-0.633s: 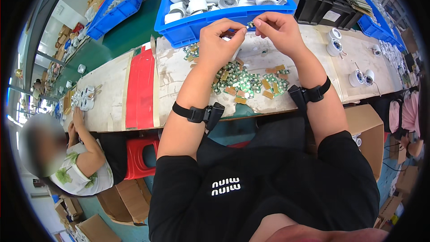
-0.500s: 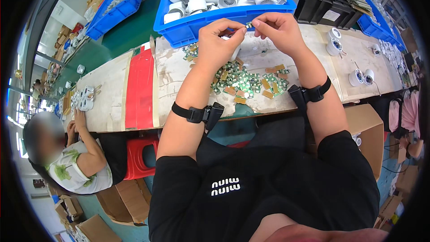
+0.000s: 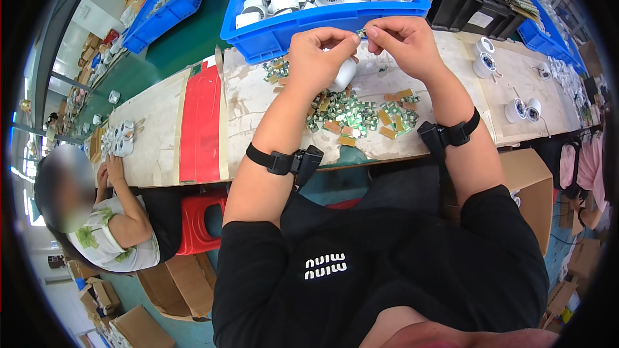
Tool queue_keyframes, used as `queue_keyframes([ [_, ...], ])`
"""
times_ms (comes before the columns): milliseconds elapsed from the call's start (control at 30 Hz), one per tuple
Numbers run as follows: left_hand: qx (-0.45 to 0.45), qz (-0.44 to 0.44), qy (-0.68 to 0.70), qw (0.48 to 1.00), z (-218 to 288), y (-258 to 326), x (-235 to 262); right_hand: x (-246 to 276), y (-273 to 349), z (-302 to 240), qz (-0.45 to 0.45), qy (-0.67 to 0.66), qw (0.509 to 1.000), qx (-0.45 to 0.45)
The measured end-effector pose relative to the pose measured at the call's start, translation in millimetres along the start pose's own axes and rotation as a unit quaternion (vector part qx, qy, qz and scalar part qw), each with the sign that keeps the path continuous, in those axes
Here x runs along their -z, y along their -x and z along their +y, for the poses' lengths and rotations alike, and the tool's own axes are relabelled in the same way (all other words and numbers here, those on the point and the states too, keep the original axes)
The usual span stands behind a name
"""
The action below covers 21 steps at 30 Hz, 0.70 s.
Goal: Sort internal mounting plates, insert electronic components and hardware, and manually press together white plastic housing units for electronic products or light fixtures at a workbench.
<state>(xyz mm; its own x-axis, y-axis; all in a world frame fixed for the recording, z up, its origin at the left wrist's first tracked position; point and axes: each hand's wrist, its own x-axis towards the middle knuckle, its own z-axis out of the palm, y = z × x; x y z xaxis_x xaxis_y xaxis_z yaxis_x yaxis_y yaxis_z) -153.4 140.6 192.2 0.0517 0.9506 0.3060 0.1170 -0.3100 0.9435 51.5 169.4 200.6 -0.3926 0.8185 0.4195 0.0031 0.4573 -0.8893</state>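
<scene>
While the bench [image 3: 248, 93] runs across in front of me, the blue bin [image 3: 258, 42] sits just past my hands, board pile [image 3: 348, 115] on the near side. Left hand [image 3: 317, 58]: fingers curled, thumb and index almost meeting, seemingly round a white housing [image 3: 345, 76] showing below it, by the pile's far edge. Right hand [image 3: 405, 42]: thumb and index pinched on a tiny board [image 3: 362, 33], up by the left fingertips. Step looks like fine two-handed work on that board; I'd judge it calls for a light, steady pinch and a still housing.
</scene>
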Motion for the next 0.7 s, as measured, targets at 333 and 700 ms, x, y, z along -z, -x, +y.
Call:
queue_keyframes([
  [333,-0.068,-0.007,-0.018,0.998,-1.8,6.6,2.2,-9.6,5.1,-11.6,-0.018,0.05,0.998,0.022],
  [700,-0.185,0.017,-0.258,0.948,15.8,10.9,27.3,3.7,2.2,-23.1,-0.047,0.21,0.977,0.0],
])
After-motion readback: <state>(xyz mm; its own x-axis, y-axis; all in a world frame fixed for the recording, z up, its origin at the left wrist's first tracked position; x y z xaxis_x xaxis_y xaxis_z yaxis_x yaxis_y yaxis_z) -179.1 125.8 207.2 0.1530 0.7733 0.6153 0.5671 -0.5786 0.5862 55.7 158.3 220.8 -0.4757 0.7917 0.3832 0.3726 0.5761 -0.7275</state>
